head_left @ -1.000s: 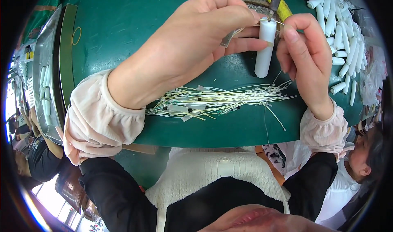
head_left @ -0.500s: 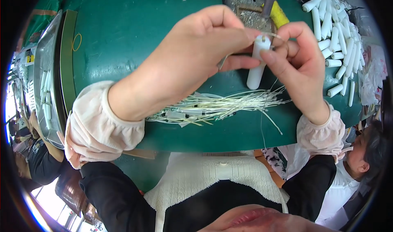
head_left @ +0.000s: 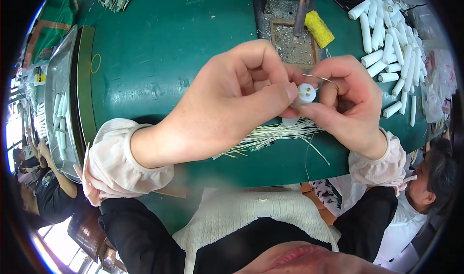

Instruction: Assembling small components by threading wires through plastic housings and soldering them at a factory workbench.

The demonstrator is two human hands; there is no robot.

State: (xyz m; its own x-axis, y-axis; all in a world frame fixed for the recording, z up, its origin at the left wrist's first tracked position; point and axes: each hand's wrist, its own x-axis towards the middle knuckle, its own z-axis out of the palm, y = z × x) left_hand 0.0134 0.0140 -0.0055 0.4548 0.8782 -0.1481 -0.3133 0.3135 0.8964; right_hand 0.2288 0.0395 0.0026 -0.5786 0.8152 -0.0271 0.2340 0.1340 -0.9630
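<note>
A white plastic tube (head_left: 305, 99) is tipped so that its round end, with two small metal contacts, shows from above. My left hand (head_left: 232, 88) is closed, its thumb and fingers pinching the tube near that end. On the other side, my right hand (head_left: 350, 102) is closed too, with its thumb touching the tube. A thin silvery solder wire (head_left: 316, 77) curves out of the right fingers above the tube end. Below my hands lies a bundle of thin pale wires (head_left: 270, 137); my left hand hides part of it.
A soldering iron (head_left: 302, 13) points down over a dirty tray beside a yellow sponge (head_left: 319, 29). White tubes (head_left: 408, 61) are heaped at the right. A metal tray (head_left: 63, 80) with more tubes stands at the left. A co-worker (head_left: 430, 187) is at the right.
Both hands have come nearer with the tube. Its end now faces up more, and its long side is mostly out of sight. The soldering station shows more fully.
</note>
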